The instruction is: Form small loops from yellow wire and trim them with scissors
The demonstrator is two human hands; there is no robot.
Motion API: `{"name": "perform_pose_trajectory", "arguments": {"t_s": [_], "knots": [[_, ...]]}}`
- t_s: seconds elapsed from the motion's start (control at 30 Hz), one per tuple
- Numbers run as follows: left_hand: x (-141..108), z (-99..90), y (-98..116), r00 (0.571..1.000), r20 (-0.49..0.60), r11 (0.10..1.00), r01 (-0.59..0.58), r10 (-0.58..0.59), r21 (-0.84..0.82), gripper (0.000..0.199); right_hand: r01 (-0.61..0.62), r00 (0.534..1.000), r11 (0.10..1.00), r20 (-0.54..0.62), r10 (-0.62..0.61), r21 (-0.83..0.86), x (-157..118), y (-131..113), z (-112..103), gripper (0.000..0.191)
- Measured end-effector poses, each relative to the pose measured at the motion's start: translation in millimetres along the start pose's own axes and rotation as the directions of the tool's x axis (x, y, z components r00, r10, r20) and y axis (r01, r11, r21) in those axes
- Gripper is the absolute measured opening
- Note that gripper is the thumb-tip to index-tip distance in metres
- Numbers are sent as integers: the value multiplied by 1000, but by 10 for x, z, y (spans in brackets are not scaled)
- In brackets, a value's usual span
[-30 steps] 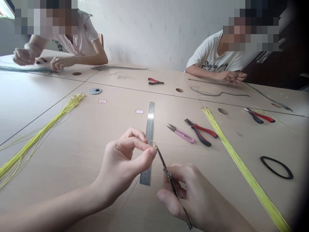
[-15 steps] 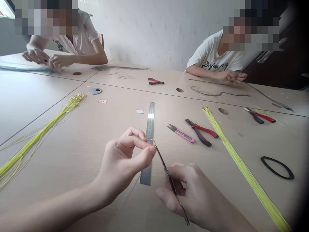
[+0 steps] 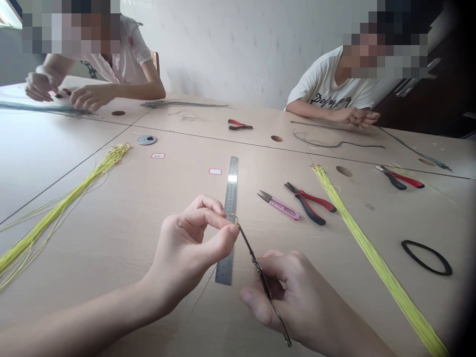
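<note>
My left hand point(image 3: 193, 253) pinches a small gold-coloured wire hook point(image 3: 235, 217) between thumb and forefinger. A thin strand point(image 3: 203, 292) trails down from below this hand to the table. My right hand point(image 3: 293, 292) is curled round a slim dark metal tool point(image 3: 265, 282) with a hinge, seen edge-on, so its exact kind is unclear. The tool's tip meets the hook at my left fingertips. A steel ruler point(image 3: 224, 272) lies on the table behind my left hand, partly covered by its fingers.
Pink thread snips point(image 3: 284, 209) and red-black pliers point(image 3: 312, 203) lie beyond my right hand. Yellow cord bundles lie left point(image 3: 55, 218) and right point(image 3: 372, 248). A black oval ring point(image 3: 427, 258) is at far right. Two people work across the table, by a left sleeve point(image 3: 137, 44) and right sleeve point(image 3: 316, 74).
My hands, the hook and the tool stay almost still. Across the table, the left person's hands have shifted a little apart, and a red-and-dark object shows there.
</note>
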State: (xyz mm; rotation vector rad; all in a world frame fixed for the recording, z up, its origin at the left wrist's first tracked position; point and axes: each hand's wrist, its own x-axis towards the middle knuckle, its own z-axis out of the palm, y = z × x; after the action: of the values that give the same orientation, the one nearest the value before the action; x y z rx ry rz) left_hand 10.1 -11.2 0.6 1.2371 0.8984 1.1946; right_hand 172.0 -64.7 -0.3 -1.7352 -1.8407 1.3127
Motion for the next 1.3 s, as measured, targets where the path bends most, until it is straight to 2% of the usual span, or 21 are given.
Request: {"name": "perform_pose_trajectory", "arguments": {"t_s": [0.23, 0.5, 0.8, 1.03, 1.3], "knots": [[13, 8, 0, 1000, -9, 1000, 2, -3, -11, 19, 26, 1000, 1000, -14, -27, -7, 15, 17, -2, 41], [8, 5, 7, 1000, 6, 1000, -13, 13, 5, 17, -6, 998, 998, 61, 3, 57, -39, -27, -38, 37], [18, -2, -3, 1000, 12, 1000, 0, 0, 7, 17, 3, 1000, 1000, 18, -3, 6, -1, -9, -36, 41], [13, -10, -7, 1000, 16, 1000, 1, -1, 2, 17, 52, 997, 998, -46, -54, -34, -7, -3, -25, 43], [12, -9, -18, 1000, 22, 1000, 2, -2, -7, 18, 50, 998, 999, -46, -51, -23, -2, 3, -29, 45]]}}
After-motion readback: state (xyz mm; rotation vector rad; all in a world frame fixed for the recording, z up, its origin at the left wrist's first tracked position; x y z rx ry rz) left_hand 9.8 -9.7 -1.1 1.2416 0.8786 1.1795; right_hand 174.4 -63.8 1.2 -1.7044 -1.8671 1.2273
